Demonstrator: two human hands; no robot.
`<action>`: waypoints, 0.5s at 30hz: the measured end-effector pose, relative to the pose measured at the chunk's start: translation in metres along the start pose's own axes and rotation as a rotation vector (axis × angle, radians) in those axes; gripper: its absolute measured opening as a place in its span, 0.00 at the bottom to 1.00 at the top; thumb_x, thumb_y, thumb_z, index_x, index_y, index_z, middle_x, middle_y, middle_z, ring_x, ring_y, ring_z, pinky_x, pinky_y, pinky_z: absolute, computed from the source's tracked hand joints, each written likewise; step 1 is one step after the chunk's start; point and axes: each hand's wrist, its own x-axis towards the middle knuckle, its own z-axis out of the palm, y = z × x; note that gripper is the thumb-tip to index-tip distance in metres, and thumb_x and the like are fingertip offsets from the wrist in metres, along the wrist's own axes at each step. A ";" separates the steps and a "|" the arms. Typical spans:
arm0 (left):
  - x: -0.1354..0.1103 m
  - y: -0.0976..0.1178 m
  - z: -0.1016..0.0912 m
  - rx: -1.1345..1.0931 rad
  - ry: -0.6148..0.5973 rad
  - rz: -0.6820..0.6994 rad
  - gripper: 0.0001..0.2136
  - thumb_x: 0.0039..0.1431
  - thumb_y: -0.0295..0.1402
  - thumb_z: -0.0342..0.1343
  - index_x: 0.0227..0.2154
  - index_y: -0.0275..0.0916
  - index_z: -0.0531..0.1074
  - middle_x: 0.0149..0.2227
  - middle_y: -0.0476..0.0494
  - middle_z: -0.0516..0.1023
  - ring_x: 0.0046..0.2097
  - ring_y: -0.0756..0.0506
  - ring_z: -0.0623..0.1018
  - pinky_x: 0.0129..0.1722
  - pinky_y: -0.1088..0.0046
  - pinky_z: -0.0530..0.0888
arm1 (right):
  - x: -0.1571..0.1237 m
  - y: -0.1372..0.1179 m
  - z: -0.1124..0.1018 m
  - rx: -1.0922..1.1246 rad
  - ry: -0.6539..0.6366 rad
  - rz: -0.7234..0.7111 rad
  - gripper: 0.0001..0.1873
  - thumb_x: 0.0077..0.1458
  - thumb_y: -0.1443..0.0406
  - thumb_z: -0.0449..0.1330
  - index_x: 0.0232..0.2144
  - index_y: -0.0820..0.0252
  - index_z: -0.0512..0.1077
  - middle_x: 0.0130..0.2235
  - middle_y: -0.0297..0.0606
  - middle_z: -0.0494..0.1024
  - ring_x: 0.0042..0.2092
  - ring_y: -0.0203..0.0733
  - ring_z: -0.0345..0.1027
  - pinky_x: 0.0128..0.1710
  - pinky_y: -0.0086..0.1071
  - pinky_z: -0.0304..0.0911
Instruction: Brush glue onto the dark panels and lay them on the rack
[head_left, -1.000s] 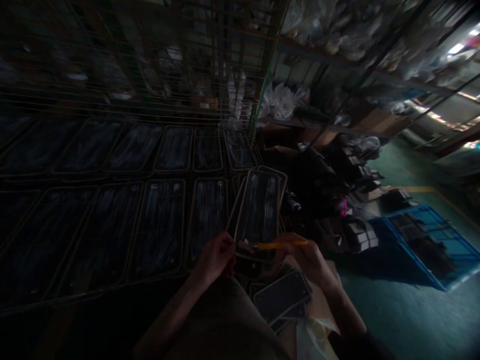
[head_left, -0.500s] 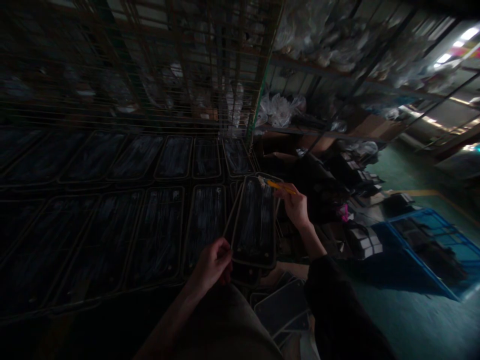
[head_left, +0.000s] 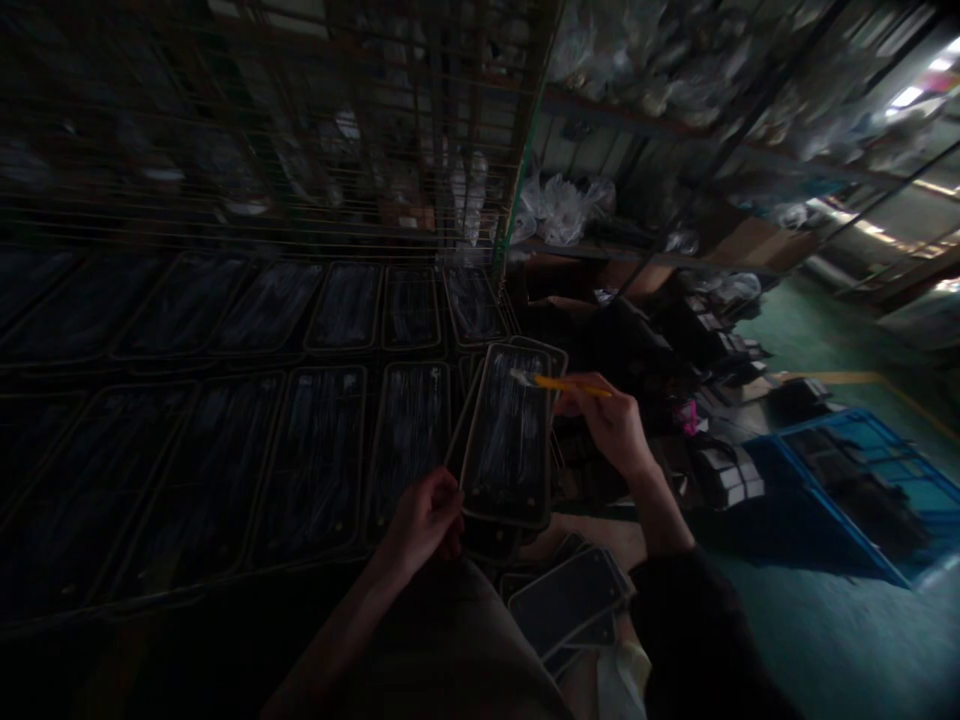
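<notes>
- At the right end of the worktop [head_left: 225, 590], where the rows of dark panels stop, the left hand [head_left: 424, 520] is closing its fingers around the lower left corner of a dark rectangular panel [head_left: 506, 440], tilting it up off the surface so that its face is meeting the brush.
- The right hand [head_left: 611, 425] is pinching a yellow-handled brush [head_left: 559, 383] between thumb and fingers, pen-fashion, and is laying the pale bristles against the panel's upper right corner; that grip seems to be giving fine control of the tip.
- The held panel is showing pale streaks across its face, and it is hanging just above the worktop's right edge, near the hands.
- Coated panels [head_left: 322, 450] with similar streaks are lying flat in two rows across the worktop, side by side without overlapping, probably so that the wet faces are touching nothing.
- A loose stack of plain panels [head_left: 570, 600] is resting below the hands, within easy reach, at the person's lap.
- A blue crate [head_left: 862, 480] is sitting on the green floor to the right, well apart from the worktop.
</notes>
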 end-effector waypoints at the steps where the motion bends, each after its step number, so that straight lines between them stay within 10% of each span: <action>1: 0.000 0.000 0.000 0.004 0.002 0.004 0.11 0.56 0.42 0.53 0.31 0.41 0.60 0.17 0.56 0.71 0.14 0.50 0.72 0.10 0.81 0.66 | 0.007 0.007 0.004 -0.014 0.045 -0.009 0.15 0.67 0.57 0.51 0.47 0.59 0.71 0.34 0.36 0.78 0.35 0.40 0.76 0.38 0.32 0.73; 7: -0.001 0.002 0.000 -0.017 0.001 0.011 0.12 0.56 0.42 0.54 0.31 0.40 0.62 0.17 0.55 0.71 0.14 0.51 0.72 0.10 0.81 0.65 | 0.014 0.034 0.033 -0.076 -0.007 -0.064 0.14 0.67 0.59 0.50 0.49 0.57 0.69 0.37 0.37 0.78 0.39 0.42 0.76 0.40 0.32 0.71; 15: -0.002 0.001 0.000 -0.062 0.020 -0.012 0.11 0.55 0.41 0.55 0.32 0.40 0.62 0.17 0.56 0.71 0.14 0.50 0.71 0.10 0.81 0.65 | -0.061 -0.010 0.030 -0.021 -0.248 -0.047 0.12 0.67 0.62 0.51 0.49 0.57 0.69 0.38 0.38 0.78 0.38 0.40 0.75 0.38 0.30 0.68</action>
